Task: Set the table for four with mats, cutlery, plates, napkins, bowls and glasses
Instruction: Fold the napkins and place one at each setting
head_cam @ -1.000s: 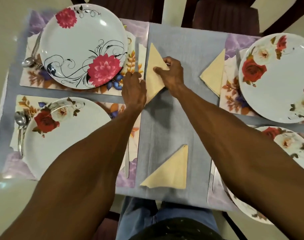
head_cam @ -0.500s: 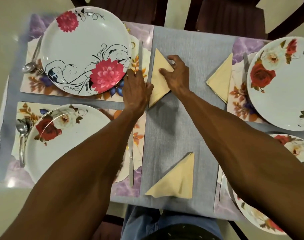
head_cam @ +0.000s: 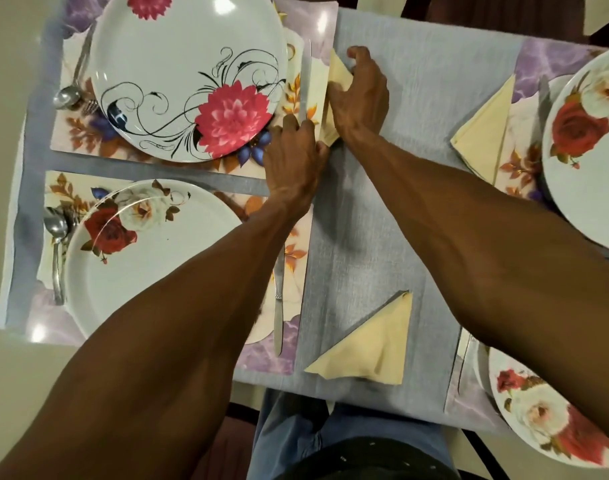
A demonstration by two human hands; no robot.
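Your right hand (head_cam: pixel 360 95) lies flat over the folded yellow napkin (head_cam: pixel 337 72) at the far left setting, fingers spread and pressing on it rather than gripping, so the fold seems to stay crisp while you line it up along the edge of that mat (head_cam: pixel 316 32). Your left hand (head_cam: pixel 294 155) sits just beside it, fingertips on the napkin's lower corner and close to the knife (head_cam: pixel 304 77). It looks like a steadying touch that keeps the corner from sliding on the grey cloth (head_cam: pixel 417 64); whether it actually pinches the napkin, I cannot tell.

The napkin goes beside the knife, to the right of the pink-flower plate (head_cam: pixel 188 74), matching the layout of the napkin on the far right mat (head_cam: pixel 483 129). The third napkin (head_cam: pixel 368 344) lies on the bare cloth near you, well apart from the near left plate (head_cam: pixel 150 258), and probably awaits its place. No fourth napkin shows.

Most of the napkin under your hands is covered, so its exact alignment is hard to judge. Your forearms hide part of the near left mat and knife (head_cam: pixel 278 306). The two right-hand plates run out of frame, their cutlery barely visible. No bowls or glasses appear on the surface, so those steps seem still to come.
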